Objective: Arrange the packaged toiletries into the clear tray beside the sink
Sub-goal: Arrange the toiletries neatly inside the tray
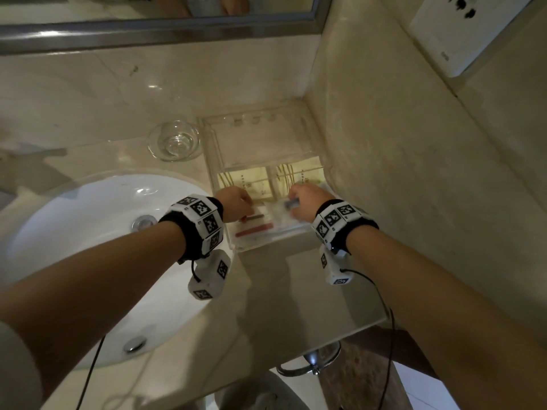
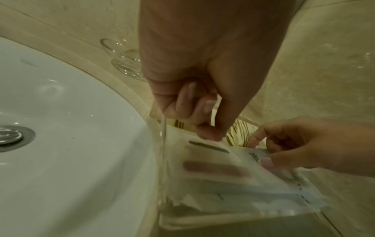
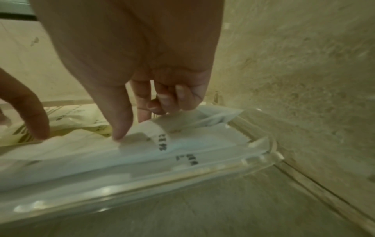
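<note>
Both hands (image 1: 236, 202) in clear tray (image 1: 260, 247) | white packets (image 3: 182, 149) front, yellow packets (image 1: 254, 180) behind

Our forearms are bare to the wrists. We wear a black wristband (image 1: 189, 232) on the left, wrapped in white square blocks printed with black fiducial markers. A white camera housing (image 1: 210, 275) hangs under it, marked the same way, with a thin black cable (image 1: 88, 377) trailing back. The right wrist carries a matching band (image 1: 344, 224), a white housing (image 1: 333, 269) and its own black cable (image 1: 387, 350). Left hand (image 1: 236, 202) and right hand (image 1: 307, 202) are ungloved, nails short.
</note>
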Motion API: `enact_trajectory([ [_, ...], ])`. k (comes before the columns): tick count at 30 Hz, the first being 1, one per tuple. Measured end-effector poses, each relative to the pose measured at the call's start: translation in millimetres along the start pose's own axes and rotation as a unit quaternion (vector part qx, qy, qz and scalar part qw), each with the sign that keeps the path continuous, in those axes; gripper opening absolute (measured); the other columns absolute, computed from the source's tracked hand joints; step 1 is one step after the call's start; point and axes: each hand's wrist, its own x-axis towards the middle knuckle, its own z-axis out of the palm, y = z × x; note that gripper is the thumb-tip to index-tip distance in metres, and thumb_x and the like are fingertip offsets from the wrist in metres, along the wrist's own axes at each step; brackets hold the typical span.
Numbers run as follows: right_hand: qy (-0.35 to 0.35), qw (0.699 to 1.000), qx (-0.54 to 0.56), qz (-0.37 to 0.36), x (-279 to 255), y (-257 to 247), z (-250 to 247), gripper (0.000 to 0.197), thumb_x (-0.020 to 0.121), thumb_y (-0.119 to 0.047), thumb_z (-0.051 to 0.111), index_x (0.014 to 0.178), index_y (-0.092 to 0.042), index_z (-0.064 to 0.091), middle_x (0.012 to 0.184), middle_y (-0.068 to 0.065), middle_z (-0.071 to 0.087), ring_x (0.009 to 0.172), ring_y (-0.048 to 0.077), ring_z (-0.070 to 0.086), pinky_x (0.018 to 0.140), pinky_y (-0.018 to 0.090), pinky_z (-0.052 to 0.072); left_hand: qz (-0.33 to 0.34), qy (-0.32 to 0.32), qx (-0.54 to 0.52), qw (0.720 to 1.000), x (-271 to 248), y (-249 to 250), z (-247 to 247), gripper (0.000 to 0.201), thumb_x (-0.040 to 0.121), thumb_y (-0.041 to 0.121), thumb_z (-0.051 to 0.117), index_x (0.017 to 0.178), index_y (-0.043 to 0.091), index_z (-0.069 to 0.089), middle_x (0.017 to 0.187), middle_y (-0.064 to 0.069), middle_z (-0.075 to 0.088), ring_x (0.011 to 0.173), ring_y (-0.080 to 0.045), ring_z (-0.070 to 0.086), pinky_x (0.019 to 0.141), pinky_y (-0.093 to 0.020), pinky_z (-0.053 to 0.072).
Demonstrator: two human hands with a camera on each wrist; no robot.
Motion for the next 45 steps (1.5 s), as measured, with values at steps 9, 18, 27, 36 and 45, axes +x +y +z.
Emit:
enact_trajectory([
  [9,0.023,0.998,0.027,-0.046,-2.0,-20.9,6.4,0.041,0.088,-0.038,0.059,0.121,-0.015,0.056,0.126,0.005,0.054,0.105,0.023,0.058,0.09,0.037,0.049,-0.012,-0.003,0.048,0.999,-7.4,-8.5,3.5,0.049,0.085,0.017,0.063,0.131,0.007,0.048,0.125,-0.019,0.059,0.118,-0.036,0.054,0.092,-0.036,0.047],
  [18,0.04,0.999,-0.032,0.002,-1.3,-40.8,13.3,0.044,0.085,-0.048,0.058,0.105,-0.008,0.061,0.111,0.007,0.061,0.093,0.023,0.061,0.079,0.034,0.052,-0.012,0.001,0.078,0.997,-5.0,-15.4,9.0,0.058,0.081,0.014,0.065,0.133,0.007,0.041,0.133,-0.015,0.05,0.12,-0.031,0.049,0.095,-0.034,0.043],
  [27,0.056,0.992,0.093,0.072,10.0,-45.1,11.6,0.037,0.096,-0.026,0.044,0.125,-0.005,0.054,0.126,0.012,0.058,0.109,0.028,0.059,0.087,0.034,0.048,0.022,0.069,0.005,0.997,-7.9,-15.5,-0.9,0.044,0.088,0.015,0.054,0.132,0.014,0.043,0.066,0.002,0.059,0.082,-0.017,0.057,0.075,-0.025,0.041],
  [36,0.043,0.992,0.116,0.036,16.0,-49.5,14.0,0.046,0.096,-0.016,0.045,0.141,-0.011,0.037,0.14,0.011,0.048,0.122,0.027,0.052,0.099,0.033,0.043,0.031,0.067,0.02,0.997,-11.9,-22.6,-4.3,0.05,0.093,0.014,0.043,0.142,0.019,0.036,0.059,0.006,0.057,0.081,-0.013,0.06,0.084,-0.025,0.045],
  [45,0.085,0.98,0.171,0.052,16.7,-49.2,17.3,0.041,0.097,-0.016,0.043,0.138,-0.011,0.044,0.137,0.01,0.052,0.119,0.025,0.055,0.097,0.031,0.044,0.033,0.05,0.055,0.997,-9.1,-21.1,-10.2,0.044,0.093,0.015,0.042,0.137,0.015,0.043,0.057,0.007,0.056,0.084,-0.013,0.06,0.091,-0.026,0.044],
])
